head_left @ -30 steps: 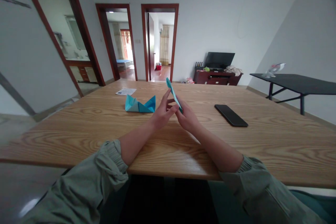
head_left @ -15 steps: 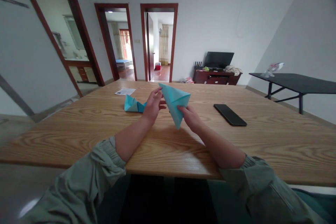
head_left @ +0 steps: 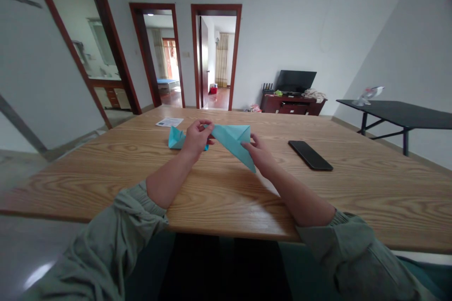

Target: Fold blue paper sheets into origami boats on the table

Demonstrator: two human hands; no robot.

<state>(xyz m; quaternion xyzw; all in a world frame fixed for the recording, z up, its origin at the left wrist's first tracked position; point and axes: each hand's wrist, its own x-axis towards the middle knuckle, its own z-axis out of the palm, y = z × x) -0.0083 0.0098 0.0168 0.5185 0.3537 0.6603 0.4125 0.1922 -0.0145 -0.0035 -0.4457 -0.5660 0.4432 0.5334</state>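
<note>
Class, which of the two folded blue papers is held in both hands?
The nearer paper, its left corner in the left hand, its right side in the right hand; the other paper sits on the table.

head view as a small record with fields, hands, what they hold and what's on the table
left hand: fingers pinch the left corner of the blue paper
right hand: grips the blue paper near its right side
blue paper: folded, held above the table
blue piece: folded, on the table, partly hidden behind the left hand
sheet: printed, flat on the table, beyond the blue piece
phone: on the table, right of the right hand
</note>
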